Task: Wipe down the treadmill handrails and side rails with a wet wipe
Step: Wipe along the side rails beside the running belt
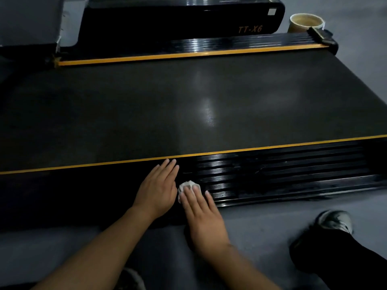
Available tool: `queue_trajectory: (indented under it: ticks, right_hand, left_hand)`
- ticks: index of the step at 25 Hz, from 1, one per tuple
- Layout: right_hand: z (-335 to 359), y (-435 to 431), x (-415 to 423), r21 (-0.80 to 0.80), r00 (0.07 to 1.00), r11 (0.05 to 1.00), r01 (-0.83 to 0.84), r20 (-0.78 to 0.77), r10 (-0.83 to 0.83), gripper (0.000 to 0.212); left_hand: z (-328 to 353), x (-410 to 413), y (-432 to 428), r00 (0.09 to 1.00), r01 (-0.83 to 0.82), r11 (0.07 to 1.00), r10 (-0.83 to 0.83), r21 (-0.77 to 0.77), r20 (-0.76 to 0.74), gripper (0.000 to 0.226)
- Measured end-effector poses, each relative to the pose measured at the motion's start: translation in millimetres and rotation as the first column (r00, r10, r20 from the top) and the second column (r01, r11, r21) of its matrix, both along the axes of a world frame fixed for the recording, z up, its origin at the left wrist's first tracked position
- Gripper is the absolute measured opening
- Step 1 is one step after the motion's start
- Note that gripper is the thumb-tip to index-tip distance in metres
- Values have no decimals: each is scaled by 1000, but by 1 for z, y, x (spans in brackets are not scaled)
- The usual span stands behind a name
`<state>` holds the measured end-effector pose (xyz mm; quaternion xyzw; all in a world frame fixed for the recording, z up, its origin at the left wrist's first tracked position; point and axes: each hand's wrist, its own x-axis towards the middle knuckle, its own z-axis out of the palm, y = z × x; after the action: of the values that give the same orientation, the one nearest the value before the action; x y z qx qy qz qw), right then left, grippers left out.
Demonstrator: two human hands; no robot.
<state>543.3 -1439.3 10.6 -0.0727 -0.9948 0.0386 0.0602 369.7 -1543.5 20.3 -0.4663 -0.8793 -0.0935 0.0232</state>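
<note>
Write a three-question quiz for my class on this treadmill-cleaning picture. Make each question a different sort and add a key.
1. True or false: the right hand presses the wet wipe onto the near side rail with straight fingers.
2. Where is the left hand?
A. Raised in the air
B. Flat on the near side rail, beside the wet wipe
C. Curled round the wet wipe
3. Fill in: the stripe between the belt and the near side rail is ____ in colour.

Key: 1 true; 2 B; 3 orange.
</note>
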Motion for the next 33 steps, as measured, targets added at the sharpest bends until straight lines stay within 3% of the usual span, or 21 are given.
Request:
queue_trajectory:
  ticks: [2,5,8,11,14,18,21,23,26,30,33]
  right_hand:
    - [0,32,21,44,1000,999,-12,-8,12,76]
    - [-5,94,60,113,995,989,99,-5,-99,87]
    - [-9,90,58,114,980,974,195,-72,-188,68]
    - [-10,38,32,-22,993,994,112,-30,-112,66]
    - [-10,72,49,37,997,998,48,-66,-46,66]
    - [-15,150,106,125,975,967,222,-53,-217,87]
    - [-18,127,87,58,949,948,314,-44,-312,88]
    - [-17,90,58,-1,976,976,217,-32,-217,87]
    - [-13,95,49,42,999,998,54,-4,-54,87]
    - [-12,160,89,19,957,960,281,-80,-278,70]
    - [-10,164,84,-26,929,930,366,-58,-367,72]
  left_hand:
    - [1,3,0,1000,5,1000,-5,5,10,60]
    - [6,11,14,999,48,999,-48,-12,21,65]
    - [7,28,47,994,104,994,-104,-17,37,67]
    - [6,41,70,996,81,996,-79,-37,49,67]
    - [4,50,75,997,80,995,-79,-64,8,65]
    - [4,61,93,998,64,996,-65,-68,-3,63]
    - [1,60,99,997,75,997,-75,-34,13,62]
    - [-2,57,98,997,76,997,-76,-8,15,62]
    - [-3,56,100,997,81,997,-81,-5,17,61]
    - [-1,59,99,997,83,997,-83,-2,-11,62]
    - [-1,60,100,997,76,997,-76,3,-6,62]
